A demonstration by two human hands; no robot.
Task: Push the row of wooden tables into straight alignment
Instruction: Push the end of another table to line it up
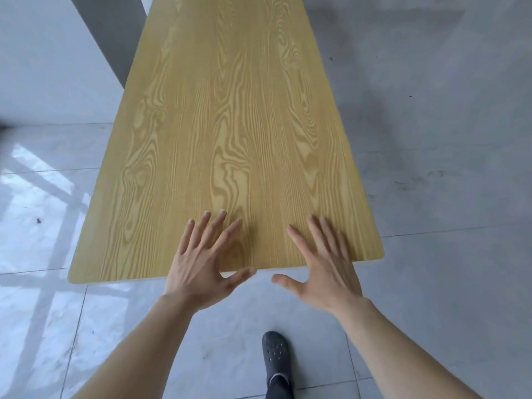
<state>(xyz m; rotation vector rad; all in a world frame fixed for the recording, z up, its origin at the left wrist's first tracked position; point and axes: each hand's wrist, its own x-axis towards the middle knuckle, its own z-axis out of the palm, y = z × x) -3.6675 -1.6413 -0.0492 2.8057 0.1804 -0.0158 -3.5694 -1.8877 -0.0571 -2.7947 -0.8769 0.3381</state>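
Head view shows one wooden table [230, 133], two hands and one black clog [275, 355] on the grey tiled floor [446, 269]. The table's long axis runs straight away from the person, its short near edge facing them. Left hand [198, 266] and right hand [325, 269] reach over that edge side by side, fingers spread and straight, grasping nothing, thumbs off the edge.

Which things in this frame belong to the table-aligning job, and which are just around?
Part of the job:
wooden table
left hand, fingers spread over its near edge
right hand, likewise

Just around:
dark clog on the person's foot
tiled floor
grey wall panel at the far left
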